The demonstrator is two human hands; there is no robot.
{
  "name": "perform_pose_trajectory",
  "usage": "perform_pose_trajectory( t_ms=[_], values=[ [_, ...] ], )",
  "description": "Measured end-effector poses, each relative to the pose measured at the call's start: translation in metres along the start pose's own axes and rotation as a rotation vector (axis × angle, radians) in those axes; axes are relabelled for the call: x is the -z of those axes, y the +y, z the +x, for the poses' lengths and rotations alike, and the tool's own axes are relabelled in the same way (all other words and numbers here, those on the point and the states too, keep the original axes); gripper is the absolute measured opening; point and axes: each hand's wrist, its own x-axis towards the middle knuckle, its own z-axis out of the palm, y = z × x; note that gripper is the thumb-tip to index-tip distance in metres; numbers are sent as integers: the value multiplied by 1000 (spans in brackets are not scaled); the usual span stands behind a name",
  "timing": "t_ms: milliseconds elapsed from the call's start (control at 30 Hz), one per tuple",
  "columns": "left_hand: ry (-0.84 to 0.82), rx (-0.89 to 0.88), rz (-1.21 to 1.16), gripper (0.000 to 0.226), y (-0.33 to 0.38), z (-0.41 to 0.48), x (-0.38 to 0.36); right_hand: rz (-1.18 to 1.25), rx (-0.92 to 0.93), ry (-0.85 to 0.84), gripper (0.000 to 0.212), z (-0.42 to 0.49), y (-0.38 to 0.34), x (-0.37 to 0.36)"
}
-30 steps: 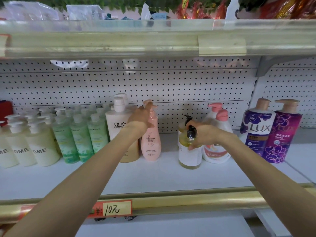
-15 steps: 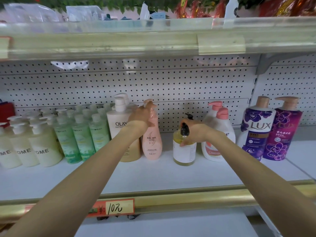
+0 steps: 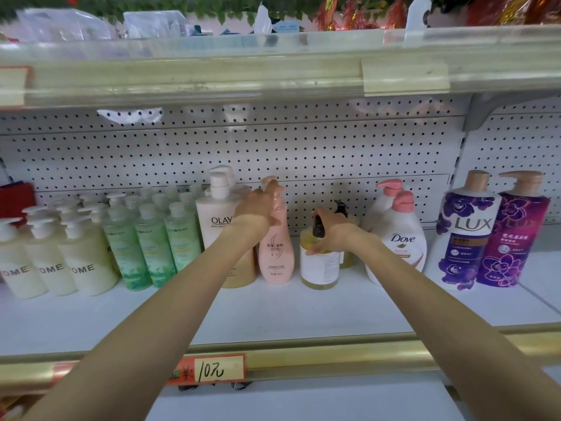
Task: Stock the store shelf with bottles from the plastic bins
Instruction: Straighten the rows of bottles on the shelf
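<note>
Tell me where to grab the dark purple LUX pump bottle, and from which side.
Best grip the narrow tan pump collar of the dark purple LUX pump bottle, from the front and above: it stands upright, its wide body flanked closely by the white Dove bottle and the magenta LUX bottle.

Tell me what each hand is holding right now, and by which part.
Left hand holds the pink pump bottle by its neck, under the pump. Right hand grips the yellow black-pump bottle by its shoulder.
</note>
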Motion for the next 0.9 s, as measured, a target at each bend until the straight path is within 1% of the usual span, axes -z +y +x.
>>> perform_pose_trajectory(
  t_ms=[100,167,233,267,300,400,433,467,567,667,700,833,900],
  values=[
    [-1,2,-1,81,0,0,0,-22,-1,-17,69,2,-1,0],
    [8,-3,6,81,0,-1,-1,-63,-30,-132,76,6,-1,7],
    [14,-9,13,79,-1,0,-1,-65,-95,-295,92,8,-3,24],
    [16,-13,14,78,-1,0,-2,-48,-91,-314,92,9,-4,34],
    [20,-17,14,78,-1,0,-2,-23,-57,-262,84,12,-4,43],
    [32,-26,22,78,-3,0,-2,91,20,95,54,22,2,62],
    [32,-25,24,79,-3,1,-3,124,10,152,49,26,6,64],
    [30,-23,25,79,-4,1,-3,133,-10,162,47,29,10,65],
    [24,-25,24,78,-4,2,-2,121,-123,78,45,40,22,55],
    [27,-28,15,77,-5,2,-3,126,-168,77,21,49,32,39],
    [29,-29,17,77,-5,2,-3,124,-182,91,17,50,34,35],
    [34,-37,19,76,-6,2,-3,182,-149,173,34,52,44,29],
    [42,-38,7,75,-7,2,-4,208,-131,175,32,50,46,31]
  ],
)
